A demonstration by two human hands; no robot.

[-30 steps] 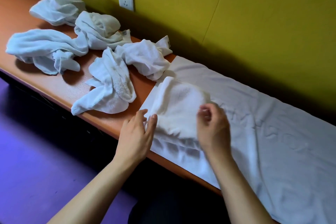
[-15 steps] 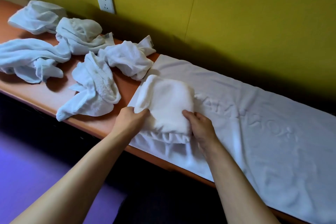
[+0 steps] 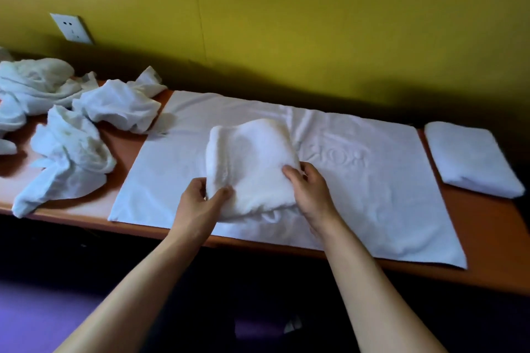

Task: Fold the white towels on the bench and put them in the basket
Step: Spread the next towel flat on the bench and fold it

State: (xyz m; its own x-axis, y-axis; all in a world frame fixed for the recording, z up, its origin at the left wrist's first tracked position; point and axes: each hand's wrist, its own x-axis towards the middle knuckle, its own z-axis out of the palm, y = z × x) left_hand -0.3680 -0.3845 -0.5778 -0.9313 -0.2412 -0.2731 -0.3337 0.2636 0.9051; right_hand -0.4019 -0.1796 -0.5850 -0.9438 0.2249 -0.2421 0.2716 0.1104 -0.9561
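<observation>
Gripping folded towel [image 3: 252, 163]: left hand [image 3: 198, 203], right hand [image 3: 309, 192] (fingers curled round near edge). Held over flat towel [image 3: 372, 198] on bench [image 3: 481, 226].

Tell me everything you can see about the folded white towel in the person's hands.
The folded white terry towel is a thick, soft, rounded bundle, its layered edges showing at the left. It sits over the large flat white towel spread on the orange bench. The left hand pinches its near-left corner; the right hand holds its right side.

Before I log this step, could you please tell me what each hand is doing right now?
Left hand: closed, gripping the folded towel at its left near corner.
Right hand: closed, gripping the same towel's right edge.
</observation>
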